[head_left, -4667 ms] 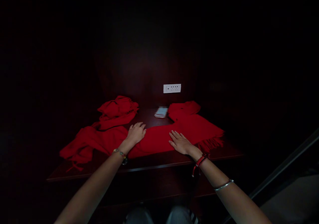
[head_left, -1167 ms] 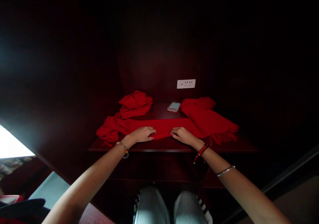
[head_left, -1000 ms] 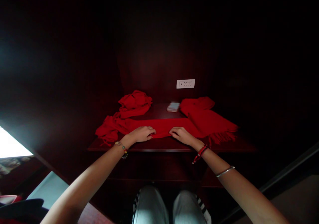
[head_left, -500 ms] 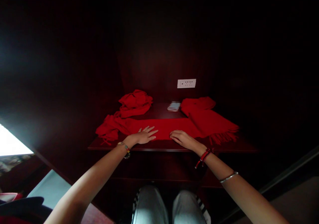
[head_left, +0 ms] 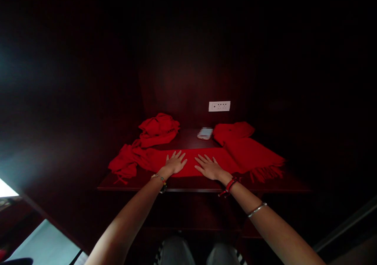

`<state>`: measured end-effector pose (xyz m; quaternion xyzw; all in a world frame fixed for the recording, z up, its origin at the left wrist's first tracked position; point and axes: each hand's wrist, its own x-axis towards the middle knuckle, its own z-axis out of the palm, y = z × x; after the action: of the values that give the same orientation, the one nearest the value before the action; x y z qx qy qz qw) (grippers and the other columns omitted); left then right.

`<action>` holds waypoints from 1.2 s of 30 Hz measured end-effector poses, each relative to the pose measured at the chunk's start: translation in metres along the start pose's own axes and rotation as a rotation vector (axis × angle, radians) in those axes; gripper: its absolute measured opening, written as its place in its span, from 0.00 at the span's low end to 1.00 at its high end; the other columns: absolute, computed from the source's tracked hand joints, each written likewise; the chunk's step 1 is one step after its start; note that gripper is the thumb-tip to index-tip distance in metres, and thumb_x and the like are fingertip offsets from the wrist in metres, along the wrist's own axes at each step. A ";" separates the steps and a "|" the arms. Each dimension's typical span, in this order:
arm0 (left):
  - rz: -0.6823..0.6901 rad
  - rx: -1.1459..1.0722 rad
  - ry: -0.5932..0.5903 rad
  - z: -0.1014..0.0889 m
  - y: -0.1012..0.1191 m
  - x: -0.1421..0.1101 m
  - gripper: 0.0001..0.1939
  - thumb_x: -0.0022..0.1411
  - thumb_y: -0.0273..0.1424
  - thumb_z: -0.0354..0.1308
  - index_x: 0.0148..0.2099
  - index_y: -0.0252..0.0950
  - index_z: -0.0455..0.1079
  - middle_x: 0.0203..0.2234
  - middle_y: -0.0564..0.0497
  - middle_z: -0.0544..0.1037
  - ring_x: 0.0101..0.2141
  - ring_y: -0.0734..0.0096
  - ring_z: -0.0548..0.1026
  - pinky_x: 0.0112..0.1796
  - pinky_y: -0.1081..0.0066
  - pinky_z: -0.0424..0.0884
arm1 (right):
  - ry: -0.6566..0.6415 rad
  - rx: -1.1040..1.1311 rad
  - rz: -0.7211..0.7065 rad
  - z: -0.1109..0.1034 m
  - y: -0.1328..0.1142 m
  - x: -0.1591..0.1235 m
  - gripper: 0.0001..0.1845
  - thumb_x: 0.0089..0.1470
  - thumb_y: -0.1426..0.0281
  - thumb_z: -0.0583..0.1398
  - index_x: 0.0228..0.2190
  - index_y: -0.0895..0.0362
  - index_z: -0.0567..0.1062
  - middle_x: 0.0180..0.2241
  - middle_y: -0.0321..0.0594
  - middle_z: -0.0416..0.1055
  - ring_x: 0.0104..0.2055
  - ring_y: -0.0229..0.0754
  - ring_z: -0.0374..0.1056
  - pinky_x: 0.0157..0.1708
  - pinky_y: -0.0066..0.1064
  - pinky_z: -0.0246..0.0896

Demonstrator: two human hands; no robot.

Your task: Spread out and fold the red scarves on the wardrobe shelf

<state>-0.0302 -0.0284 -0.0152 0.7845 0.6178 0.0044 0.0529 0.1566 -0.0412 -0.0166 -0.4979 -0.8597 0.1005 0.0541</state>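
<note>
The scarf [head_left: 190, 163] lies across the front of the surface [head_left: 186, 142], its middle strip running from left to right near the edge. The left hand [head_left: 174, 163] rests on the left of this strip, the right hand [head_left: 209, 169] on the right, with cloth between them. A bunched part [head_left: 125, 161] sits at the left end; behind it lies a heap of cloth [head_left: 159, 129]; whether they join is unclear. At the right lies a fringe [head_left: 266, 174], with a folded part [head_left: 235, 129] behind. Between heap and folded part lies a flat object [head_left: 205, 134]. Behind and above it, a socket panel [head_left: 219, 106] is on the rear wall [head_left: 188, 88]. Two knees [head_left: 173, 251] are below the front edge.
</note>
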 end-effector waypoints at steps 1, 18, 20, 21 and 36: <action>-0.043 -0.003 -0.001 0.002 -0.003 0.000 0.31 0.59 0.48 0.28 0.62 0.42 0.41 0.60 0.50 0.40 0.58 0.53 0.38 0.51 0.45 0.40 | -0.031 -0.011 0.024 0.002 0.001 -0.001 0.34 0.54 0.50 0.36 0.57 0.53 0.46 0.60 0.39 0.38 0.61 0.50 0.31 0.54 0.53 0.27; -0.311 -0.008 0.059 0.000 -0.029 -0.014 0.42 0.49 0.60 0.29 0.61 0.43 0.42 0.60 0.47 0.40 0.57 0.45 0.37 0.51 0.44 0.38 | -0.073 0.014 0.011 0.005 -0.036 0.068 0.31 0.55 0.54 0.35 0.58 0.51 0.42 0.61 0.36 0.32 0.61 0.46 0.27 0.55 0.50 0.24; -0.310 -0.005 0.055 0.000 -0.030 -0.014 0.43 0.49 0.60 0.29 0.61 0.43 0.42 0.60 0.47 0.40 0.57 0.45 0.37 0.51 0.44 0.38 | -0.078 -0.001 0.045 0.007 -0.022 0.067 0.31 0.55 0.54 0.35 0.58 0.51 0.42 0.61 0.36 0.32 0.61 0.45 0.27 0.55 0.48 0.24; -0.308 -0.002 0.056 0.000 -0.031 -0.014 0.43 0.49 0.60 0.30 0.61 0.43 0.42 0.60 0.47 0.40 0.57 0.45 0.37 0.51 0.44 0.39 | -0.079 -0.010 0.076 0.006 -0.010 0.063 0.31 0.55 0.54 0.35 0.58 0.50 0.42 0.61 0.36 0.32 0.61 0.44 0.27 0.55 0.47 0.25; -0.302 -0.004 0.087 0.001 -0.029 -0.015 0.41 0.50 0.59 0.30 0.61 0.44 0.44 0.60 0.49 0.42 0.57 0.46 0.38 0.51 0.44 0.39 | -0.006 -0.041 -0.001 0.004 0.007 0.032 0.32 0.55 0.52 0.34 0.58 0.51 0.44 0.61 0.40 0.35 0.61 0.46 0.29 0.56 0.42 0.29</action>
<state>-0.0615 -0.0360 -0.0182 0.6818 0.7304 0.0315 0.0275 0.1460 -0.0100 -0.0220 -0.4981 -0.8620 0.0842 0.0415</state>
